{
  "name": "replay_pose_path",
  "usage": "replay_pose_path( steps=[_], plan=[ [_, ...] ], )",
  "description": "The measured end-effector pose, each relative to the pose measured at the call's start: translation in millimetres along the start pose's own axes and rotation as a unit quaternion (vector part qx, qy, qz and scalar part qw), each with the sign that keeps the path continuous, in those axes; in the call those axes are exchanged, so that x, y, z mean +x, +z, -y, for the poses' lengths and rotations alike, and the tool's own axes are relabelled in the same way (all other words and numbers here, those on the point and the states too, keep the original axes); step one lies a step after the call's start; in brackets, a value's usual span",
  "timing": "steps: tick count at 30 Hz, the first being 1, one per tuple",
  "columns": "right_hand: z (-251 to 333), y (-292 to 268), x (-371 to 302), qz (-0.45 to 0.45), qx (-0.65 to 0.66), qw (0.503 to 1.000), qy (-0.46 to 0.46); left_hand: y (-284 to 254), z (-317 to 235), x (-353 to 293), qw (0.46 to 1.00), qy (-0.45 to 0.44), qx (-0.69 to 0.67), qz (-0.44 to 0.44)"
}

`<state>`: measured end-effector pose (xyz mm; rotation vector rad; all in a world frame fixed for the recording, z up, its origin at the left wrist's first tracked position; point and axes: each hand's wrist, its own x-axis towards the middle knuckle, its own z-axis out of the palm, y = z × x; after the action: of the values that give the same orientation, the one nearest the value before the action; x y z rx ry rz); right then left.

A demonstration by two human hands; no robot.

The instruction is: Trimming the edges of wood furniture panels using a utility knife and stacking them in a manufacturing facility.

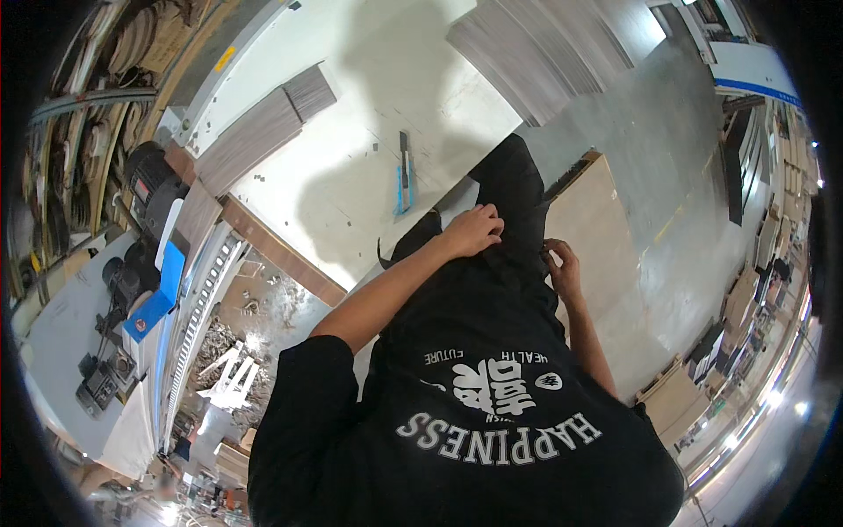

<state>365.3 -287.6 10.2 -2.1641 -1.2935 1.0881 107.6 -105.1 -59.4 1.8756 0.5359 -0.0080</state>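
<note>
Cloth [516, 180], black and gathered in folds, lies at our lap just below the shirt, with both hands on it or right at its edge, near the surface's right-hand edge. Biggest around us is the grey floor [676, 176], which spreads out to the right with a yellow line marked across it. Next comes the white surface [474, 97], reaching away in front of us, with a broad shadow fallen over its middle. We wear a black shirt [413, 378] with white print. To our far left stands a rack [97, 158] packed with thin, bent strips. A wide stack [544, 48] of grey boards sits at the far right of the surface, and a pale wooden panel [593, 220] is just beyond our right hand. Smaller grey boards [250, 145] lie along the left side of the surface, near a dark motor [156, 180] and a blue guard [158, 294].

Our left hand [474, 230] is bent over the cloth, its fingers curled and close together; we cannot tell whether they pinch a fold. Our right hand [563, 265] is curled too, at the cloth's right side, and we cannot tell what its fingertips hold. Smaller still, a blue and black knife [405, 180] lies on the surface, apart from both hands and nearer the left. Tiny dark scraps [376, 147] are scattered near it.
</note>
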Motion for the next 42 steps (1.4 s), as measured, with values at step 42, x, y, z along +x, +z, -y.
replay_pose_path(
  steps=[42],
  plan=[
    [57, 37, 105, -0.066, 0.131, 0.984, -0.103, -156, 64, -186, 0.893, -0.109, 0.238, -0.367]
  ],
)
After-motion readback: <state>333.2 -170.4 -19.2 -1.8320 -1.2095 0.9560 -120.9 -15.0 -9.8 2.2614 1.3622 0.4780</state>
